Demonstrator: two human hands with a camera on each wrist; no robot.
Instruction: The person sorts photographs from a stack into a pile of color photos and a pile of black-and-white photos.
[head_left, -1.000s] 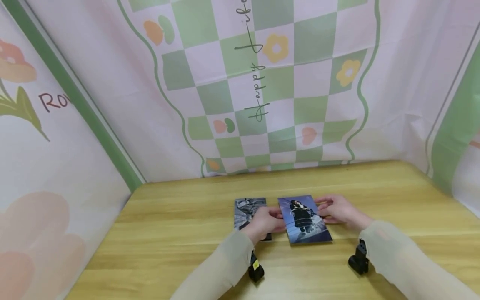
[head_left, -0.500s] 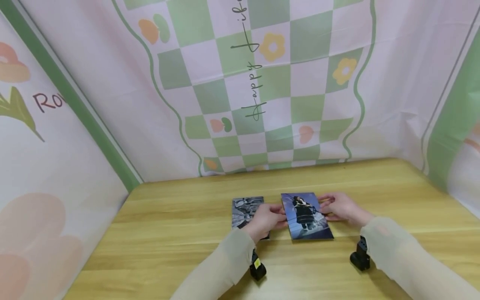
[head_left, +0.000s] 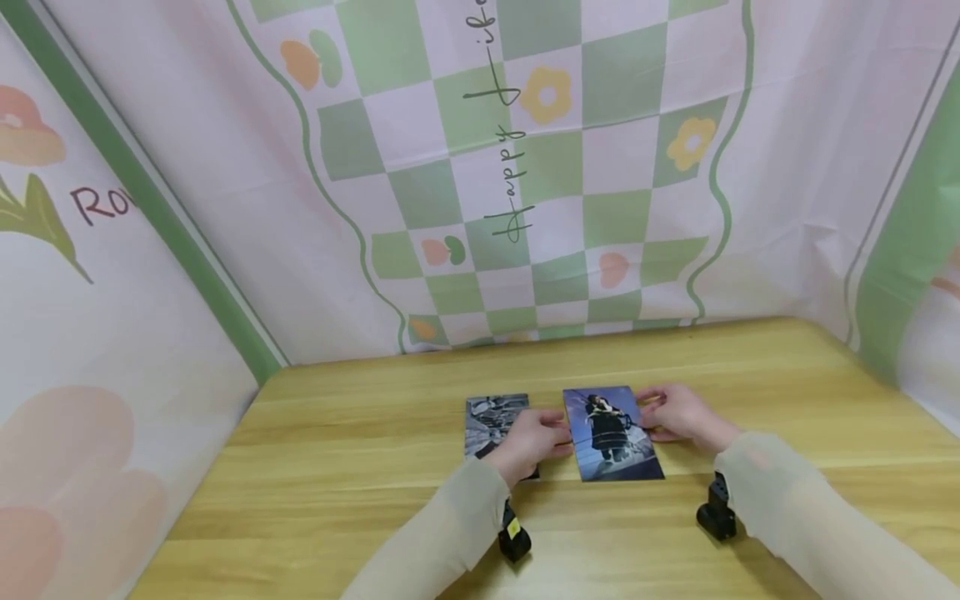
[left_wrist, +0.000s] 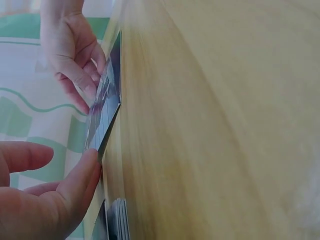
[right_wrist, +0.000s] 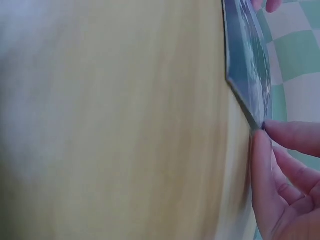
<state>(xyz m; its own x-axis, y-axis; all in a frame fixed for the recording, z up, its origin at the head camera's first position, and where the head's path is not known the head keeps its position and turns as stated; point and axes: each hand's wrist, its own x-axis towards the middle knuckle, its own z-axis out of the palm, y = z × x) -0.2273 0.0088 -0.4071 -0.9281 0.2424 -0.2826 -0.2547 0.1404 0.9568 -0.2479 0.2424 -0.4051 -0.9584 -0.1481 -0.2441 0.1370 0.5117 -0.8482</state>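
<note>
A photo card (head_left: 613, 433) with a dark-dressed figure on a blue-purple ground lies on the wooden table, between my two hands. At its right edge my right hand (head_left: 678, 414) pinches it with thumb and finger, seen closely in the right wrist view. My left hand (head_left: 530, 440) meets the opposite edge: in the left wrist view the thumb (left_wrist: 82, 175) touches the card there, while a straight finger (left_wrist: 30, 156) stands clear of it. Partly under my left hand in the head view is a grey picture card (head_left: 495, 417); the left wrist view shows several layers in this stack (left_wrist: 120, 220).
The wooden table (head_left: 360, 433) reaches back to a hanging cloth (head_left: 555, 167) with green checks and flowers. More printed cloth (head_left: 150, 317) closes off the left side. A small black camera hangs at each wrist, left (head_left: 514, 537) and right (head_left: 717, 512).
Since one second ago the blue-purple card has shifted slightly right and away from the grey card, and sits a little straighter. Over the last half second it has hardly moved.
</note>
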